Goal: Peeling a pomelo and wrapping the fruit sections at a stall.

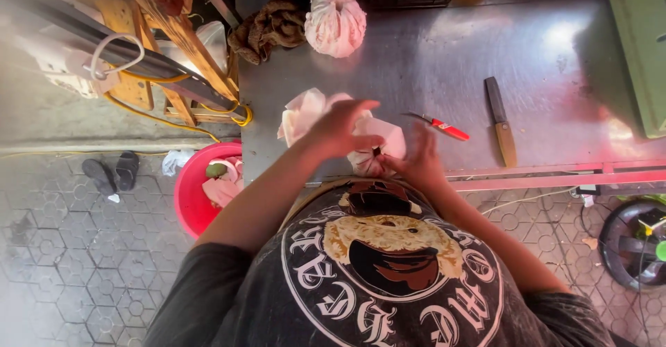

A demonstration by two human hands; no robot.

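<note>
My left hand (338, 128) hovers with fingers spread over a crumpled pale pink plastic bag (305, 111) that lies at the near edge of a steel table (444, 62). My right hand (416, 158), blurred, pinches the gathered part of that pink bag close to my belly. A small knife with a red handle (444, 128) lies just to the right of my right hand. Further right rests a larger knife with a wooden handle (501, 121).
A tied, filled pink bag (336, 21) and a brown rag (269, 29) sit at the table's far side. A red basin (198, 191) with scraps stands on the paved floor at left, beside wooden frames (166, 41). Green box (642, 55) at right; fan (635, 243) on the floor.
</note>
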